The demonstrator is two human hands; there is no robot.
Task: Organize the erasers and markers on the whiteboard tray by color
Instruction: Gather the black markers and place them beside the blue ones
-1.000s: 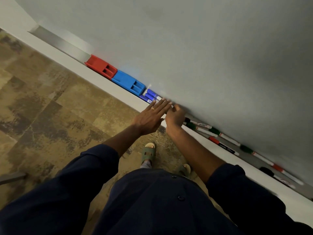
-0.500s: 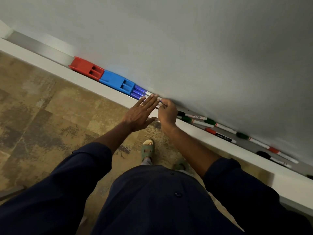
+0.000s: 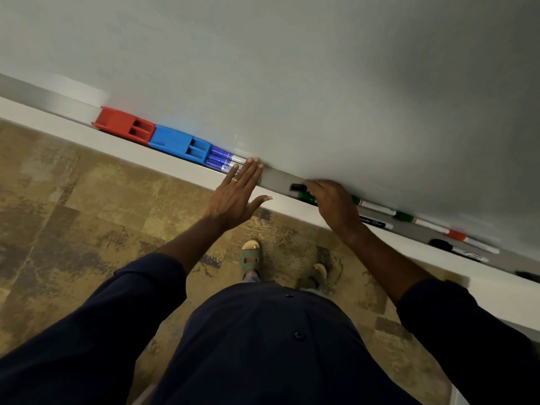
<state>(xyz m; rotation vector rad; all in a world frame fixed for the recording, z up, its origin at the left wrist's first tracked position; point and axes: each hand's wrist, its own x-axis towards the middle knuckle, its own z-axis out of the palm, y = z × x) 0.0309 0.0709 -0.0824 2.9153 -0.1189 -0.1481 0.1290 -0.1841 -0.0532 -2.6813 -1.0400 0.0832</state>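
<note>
A red eraser [image 3: 124, 127] and a blue eraser [image 3: 178, 144] sit side by side at the left of the whiteboard tray [image 3: 276, 180]. Blue markers [image 3: 223, 160] lie bunched right of the blue eraser. My left hand [image 3: 238, 194] is flat and open, fingertips touching the blue markers' white ends. My right hand [image 3: 333, 204] lies palm down over a group of markers further right; a black cap [image 3: 298, 187] and a green cap [image 3: 306, 197] stick out from under it. Whether its fingers grip any marker is hidden.
More markers with green [image 3: 404, 216], red [image 3: 456, 235] and black [image 3: 441, 244] caps lie scattered along the tray to the right. The whiteboard [image 3: 292, 83] rises behind the tray. Below is patterned brown floor [image 3: 73, 214] and my sandalled feet [image 3: 251, 257].
My right hand has moved right along the tray, away from the blue markers, onto the black and green ones. A bare stretch of tray now shows between my hands. My left hand stays by the blue markers.
</note>
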